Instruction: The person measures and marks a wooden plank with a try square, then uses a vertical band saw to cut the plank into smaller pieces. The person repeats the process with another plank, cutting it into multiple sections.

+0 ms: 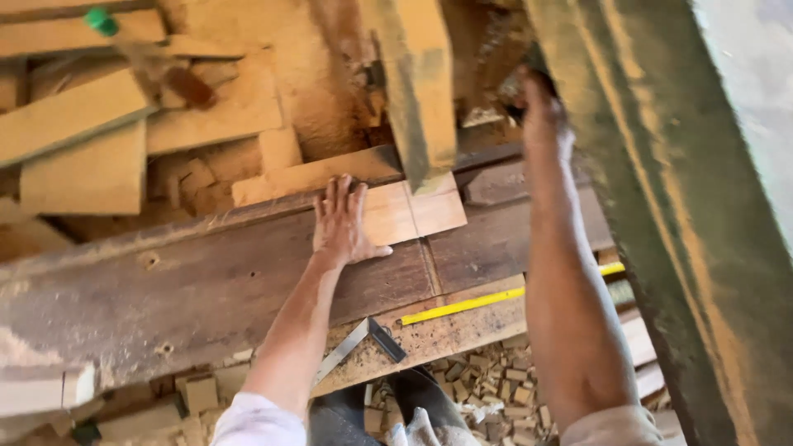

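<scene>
— Wood everywhere; where does the left hand (343, 225) sit?
— Flat, fingers spread, gripping nothing, on a pale board (396, 213) lying across the dark plank bench (190, 289), its long axis running left to right under the upright post (417, 83).
— And the right hand (541, 107)?
— Reaching up behind the green frame (661, 206); its grip is hidden.
— Room to move?
— Bench's near edge carries a yellow tape (471, 304) and a try square (363, 343); offcuts (496, 388) crowd the floor below
</scene>
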